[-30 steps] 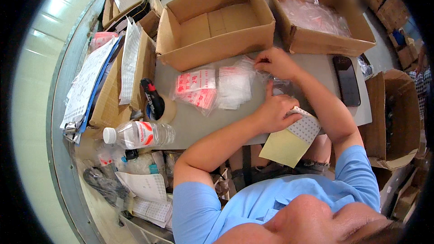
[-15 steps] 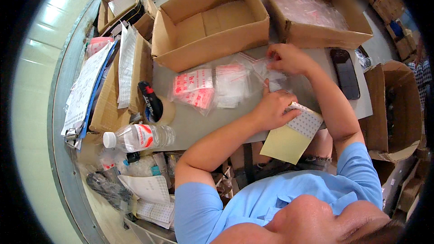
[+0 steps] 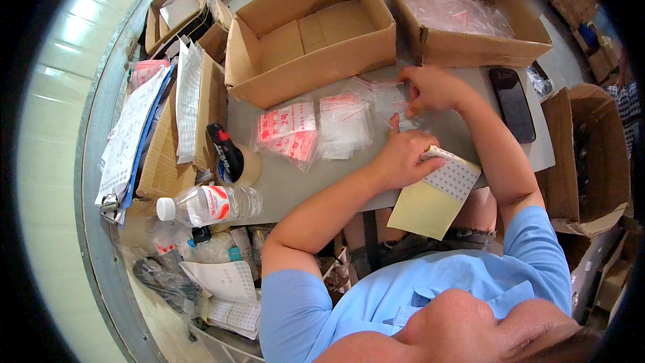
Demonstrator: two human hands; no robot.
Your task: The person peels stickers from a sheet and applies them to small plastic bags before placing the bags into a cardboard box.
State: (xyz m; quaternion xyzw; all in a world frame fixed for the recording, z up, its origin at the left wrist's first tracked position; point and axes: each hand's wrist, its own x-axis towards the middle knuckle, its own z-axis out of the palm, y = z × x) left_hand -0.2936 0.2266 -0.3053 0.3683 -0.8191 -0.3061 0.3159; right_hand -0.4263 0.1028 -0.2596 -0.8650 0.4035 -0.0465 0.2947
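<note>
Item in hand: we judge this a sticker-labelling step on small clear plastic zip bags (image 3: 396, 104) lying on the grey counter (image 3: 302, 181), just in front of 2 open cardboard boxes. Our left hand (image 3: 403, 158) grips a yellow-backed sheet of small white stickers (image 3: 440, 191) at the counter's near edge, forefinger raised. Our right hand (image 3: 430, 87) pinches a bag's edge. Next, we judge, needs 1 sticker peeled and pressed flat.

right hand (image 3: 430, 89) fingertips: hidden | clear bag (image 3: 396, 104) contents: too small to tell
</note>
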